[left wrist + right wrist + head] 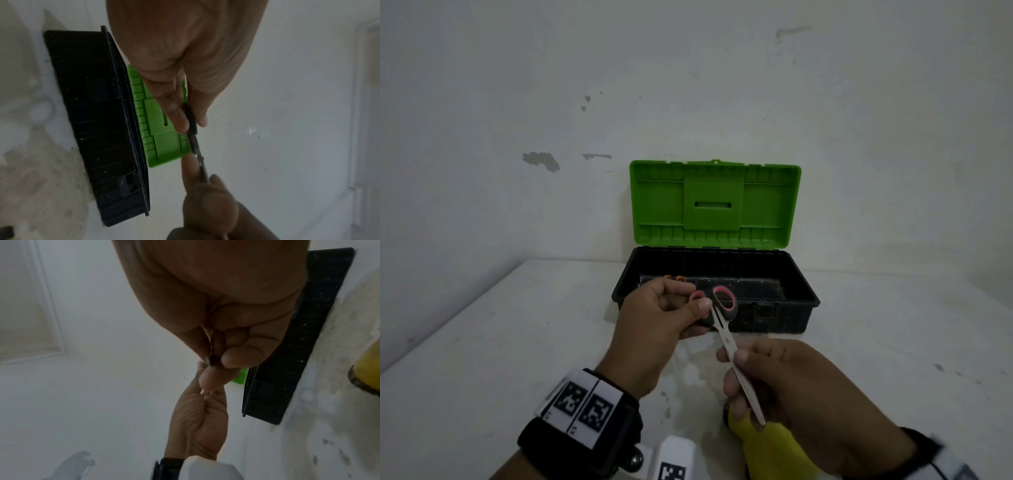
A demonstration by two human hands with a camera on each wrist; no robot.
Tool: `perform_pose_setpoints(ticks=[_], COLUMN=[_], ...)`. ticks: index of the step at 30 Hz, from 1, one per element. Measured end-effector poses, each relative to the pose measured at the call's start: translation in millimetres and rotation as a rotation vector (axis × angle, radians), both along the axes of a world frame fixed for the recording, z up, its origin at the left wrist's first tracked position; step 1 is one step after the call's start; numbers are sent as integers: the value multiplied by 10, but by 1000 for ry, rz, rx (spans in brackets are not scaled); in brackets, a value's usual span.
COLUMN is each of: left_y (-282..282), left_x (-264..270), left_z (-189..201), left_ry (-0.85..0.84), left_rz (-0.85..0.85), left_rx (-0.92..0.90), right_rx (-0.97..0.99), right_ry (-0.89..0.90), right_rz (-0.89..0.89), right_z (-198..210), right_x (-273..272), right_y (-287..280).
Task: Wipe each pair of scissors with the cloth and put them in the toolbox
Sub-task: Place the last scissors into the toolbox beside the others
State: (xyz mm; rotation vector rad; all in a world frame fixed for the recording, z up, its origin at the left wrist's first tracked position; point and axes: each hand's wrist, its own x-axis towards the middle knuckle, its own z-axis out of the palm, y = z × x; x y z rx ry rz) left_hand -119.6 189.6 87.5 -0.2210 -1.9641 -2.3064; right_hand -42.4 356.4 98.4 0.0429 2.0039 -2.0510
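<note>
Over the white surface [482,342], the left hand [657,318] grips the pink-and-black-handled steel scissors [726,329] while the right hand [791,383] pinches the bare blades, where a slip could cut fingers.

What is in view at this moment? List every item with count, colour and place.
scissors: one, pink and black handles, steel blades, held in the air in front of the toolbox
toolbox: one, black base, green lid open, at the back of the table
orange-handled item: one, inside the toolbox, mostly hidden
cloth: one, yellow, on the table under the right hand
table: one, white
left hand: grips the handle end
right hand: fingers pinch the blades
</note>
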Motion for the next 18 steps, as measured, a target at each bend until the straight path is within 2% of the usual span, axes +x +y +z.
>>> perform_pose_setpoints(ticks=[4,6,7,9,11,14,18], left_y=[-62,-162,-247,-439,-565,-633,-743], left_x=[-49,-149,-243,-444,-617,-841,-1283], left_z=[79,85,61,0,-31,-60,-375], left_ry=[70,55,62,106,142,141,62], left_rz=[-19,49,123,267,338,274,105], left_rx=[-80,-168,-283,-641,-910,-1042,-1132], right_rx=[63,103,129,182,250,364,440], right_ry=[3,33,66,138,173,162,66], right_rz=[21,-11,-41,-121,-183,-225,-212], right_z=[45,131,183,302,405,485,419], right_x=[-87,-177,-250,-442,-699,-1168,-1772], right_y=[66,135,184,292,377,428,356])
